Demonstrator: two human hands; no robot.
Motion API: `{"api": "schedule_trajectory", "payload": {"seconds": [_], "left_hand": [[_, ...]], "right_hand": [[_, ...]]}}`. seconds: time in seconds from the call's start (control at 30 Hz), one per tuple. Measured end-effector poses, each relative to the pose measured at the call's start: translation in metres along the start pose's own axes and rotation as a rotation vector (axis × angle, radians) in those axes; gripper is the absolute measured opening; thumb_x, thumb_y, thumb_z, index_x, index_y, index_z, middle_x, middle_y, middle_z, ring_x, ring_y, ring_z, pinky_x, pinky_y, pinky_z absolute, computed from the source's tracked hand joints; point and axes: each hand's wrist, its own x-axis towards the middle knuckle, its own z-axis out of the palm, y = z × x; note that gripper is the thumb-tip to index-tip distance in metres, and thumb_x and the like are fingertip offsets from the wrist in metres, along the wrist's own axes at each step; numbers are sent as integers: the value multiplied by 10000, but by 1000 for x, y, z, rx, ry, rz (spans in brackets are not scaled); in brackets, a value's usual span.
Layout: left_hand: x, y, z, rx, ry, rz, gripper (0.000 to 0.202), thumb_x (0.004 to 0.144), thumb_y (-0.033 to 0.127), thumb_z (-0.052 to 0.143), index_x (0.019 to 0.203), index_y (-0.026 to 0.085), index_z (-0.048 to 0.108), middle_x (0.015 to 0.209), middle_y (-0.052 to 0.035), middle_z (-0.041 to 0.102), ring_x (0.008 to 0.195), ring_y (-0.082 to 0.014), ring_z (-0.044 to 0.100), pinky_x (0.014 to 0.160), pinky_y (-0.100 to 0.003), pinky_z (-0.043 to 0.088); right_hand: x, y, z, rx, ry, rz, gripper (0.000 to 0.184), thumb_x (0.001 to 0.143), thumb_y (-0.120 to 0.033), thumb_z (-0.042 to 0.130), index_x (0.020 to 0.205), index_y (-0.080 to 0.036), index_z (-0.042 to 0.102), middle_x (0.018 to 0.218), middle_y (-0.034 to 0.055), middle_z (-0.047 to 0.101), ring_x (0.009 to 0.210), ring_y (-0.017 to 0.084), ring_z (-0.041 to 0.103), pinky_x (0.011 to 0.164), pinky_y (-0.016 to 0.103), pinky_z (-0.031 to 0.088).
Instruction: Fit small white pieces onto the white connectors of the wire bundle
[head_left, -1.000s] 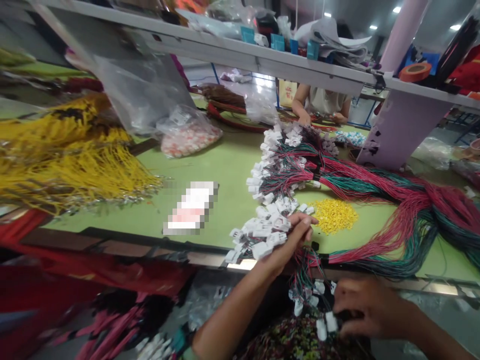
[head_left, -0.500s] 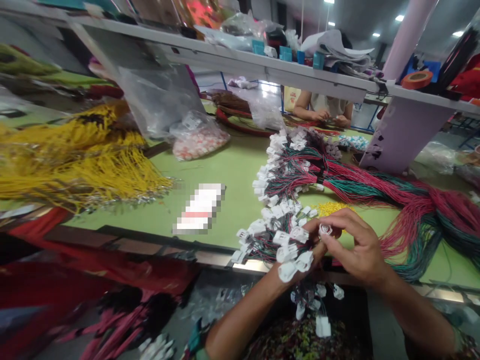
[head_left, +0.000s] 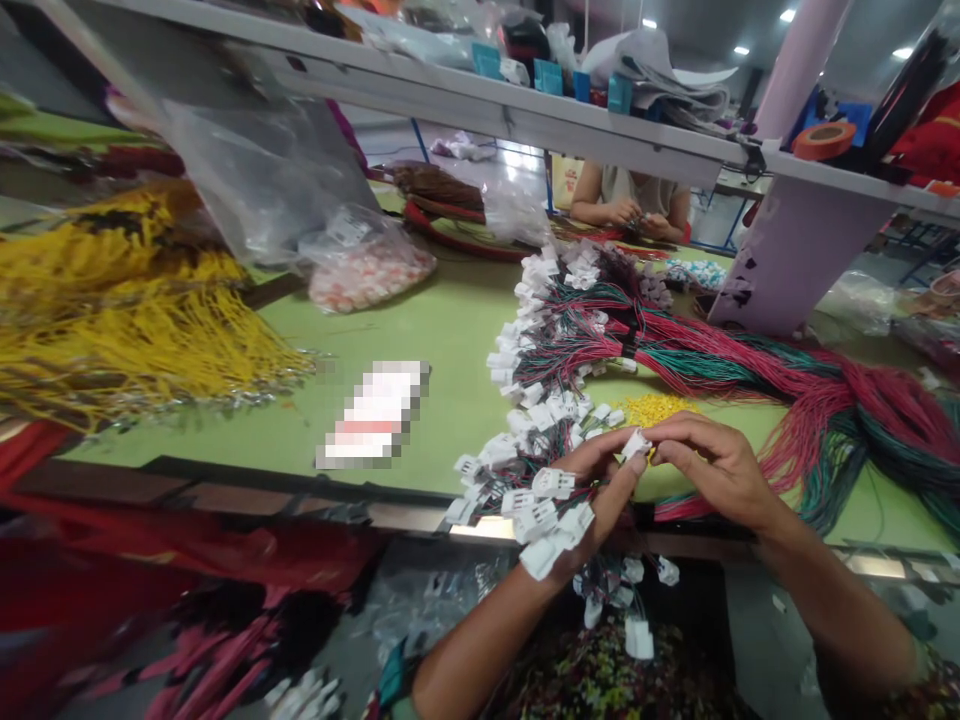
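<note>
My left hand pinches a white plastic connector between thumb and fingers. My right hand meets it from the other side, its index fingertip at the connector's edge and its thumb bent close below; anything tiny between those fingertips is hidden. Several more white connectors on thin wires lie over my left wrist and forearm. Others hang below the hands, in front of my patterned clothing. Just behind my fingers is a pile of small yellow pieces.
A thick bundle of red and green wires with white connector ends crosses the green table. Yellow wires and a bag of small orange-white parts lie leftward. A shelf spans above; a co-worker sits beyond it.
The view has shifted slightly right. The connector between my hands has turned from facing me to a tilted side view, and my right thumb has drawn back from it.
</note>
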Motion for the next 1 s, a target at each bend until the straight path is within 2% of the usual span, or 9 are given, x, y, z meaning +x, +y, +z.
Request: {"api": "schedule_trajectory", "payload": {"seconds": [0.1,0.23,0.33,0.43,0.63,0.8,0.9,1.0], "left_hand": [[2,1,-3,-70,8,-57,321,868,394,725,1123,203,761,691,-6,683,558,-127,540,535,-238,438],[3,7,-3,-139,16,-130,294,845,388,735,1060,187,747,758,-11,716,513,-91,502,506,-216,390],[4,11,2,-196,50,-131,293,824,377,743,1037,179,709,814,-26,738,628,-123,619,586,-223,459],[3,13,4,-225,65,-133,287,808,373,752,1007,180,679,841,-35,746,730,-156,679,667,-243,503],[2,13,1,-205,22,-132,303,816,438,758,982,190,700,786,-27,731,632,-137,619,560,-228,441],[2,9,-1,-192,15,-118,317,854,465,736,1032,204,749,811,-19,743,513,-94,493,511,-235,412],[3,7,-6,-129,-18,-38,311,857,424,747,1087,218,783,862,-32,748,580,-122,560,546,-254,464],[2,7,-12,-22,-94,73,275,872,358,739,1113,237,792,958,-60,783,784,-198,691,714,-315,561]], "right_hand": [[-13,30,-2,-105,67,142,117,958,-237,627,1026,-209,718,878,26,714,768,162,677,725,290,542],[-31,68,-3,-451,-39,179,116,904,-133,615,881,-201,707,849,31,663,796,179,635,755,305,496],[-36,78,-3,-579,-119,196,138,904,-117,611,884,-214,707,887,40,662,861,191,638,800,309,485],[-35,76,-3,-611,-186,224,143,912,-117,610,866,-212,707,889,40,664,842,186,643,770,296,476],[-32,73,-5,-548,-212,227,128,902,-109,641,900,-209,721,907,43,688,872,189,651,794,293,489],[-31,76,-3,-549,-252,186,118,900,-133,671,907,-221,749,871,38,702,849,191,653,784,301,486],[-28,68,-1,-504,-201,168,114,908,-147,661,859,-214,739,836,33,691,816,186,645,762,301,485],[-26,44,3,-325,-59,142,112,942,-197,638,878,-211,728,846,35,691,820,184,648,763,304,502]]}}
